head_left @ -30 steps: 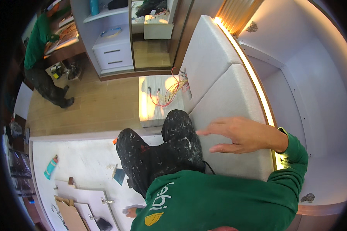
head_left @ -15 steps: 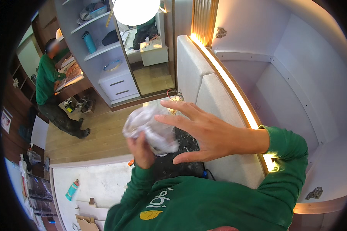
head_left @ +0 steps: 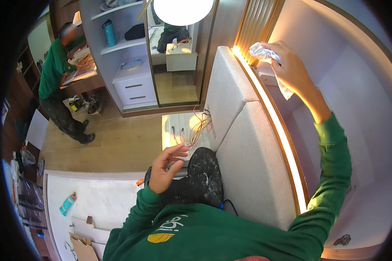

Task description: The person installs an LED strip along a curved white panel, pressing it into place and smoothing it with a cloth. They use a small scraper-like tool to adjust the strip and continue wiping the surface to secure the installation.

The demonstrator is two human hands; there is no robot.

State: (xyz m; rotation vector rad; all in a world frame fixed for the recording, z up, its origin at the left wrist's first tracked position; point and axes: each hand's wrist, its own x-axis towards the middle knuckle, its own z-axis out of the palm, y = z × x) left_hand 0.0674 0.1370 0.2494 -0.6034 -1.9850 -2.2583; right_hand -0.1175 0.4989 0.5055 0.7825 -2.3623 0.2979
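My right hand (head_left: 292,76) grips a crumpled white cloth (head_left: 260,52), raised at the top end of the glowing light strip (head_left: 274,132), in front of the fluted panel (head_left: 263,19) and the white recess (head_left: 357,100). The strip runs along the curved edge behind the grey padded panels (head_left: 244,158). My left hand (head_left: 165,172) is empty, fingers apart and slightly curled, above my dark, paint-spotted trousers (head_left: 200,174). Beyond it, loose red and yellow wires (head_left: 198,128) come out beside the panels onto a pale block (head_left: 172,124).
A co-worker (head_left: 52,74) in green bends over a desk (head_left: 82,80) at the back left. A shelving unit (head_left: 130,104) and a mirror (head_left: 174,89) stand behind. On the white platform (head_left: 91,191) lie a turquoise canister (head_left: 67,203), boards (head_left: 104,235) and cardboard (head_left: 82,245).
The white cloth appeared in my left hand half a second ago; now my right hand holds it, lifted up and rightward to the strip. My left hand has let go.
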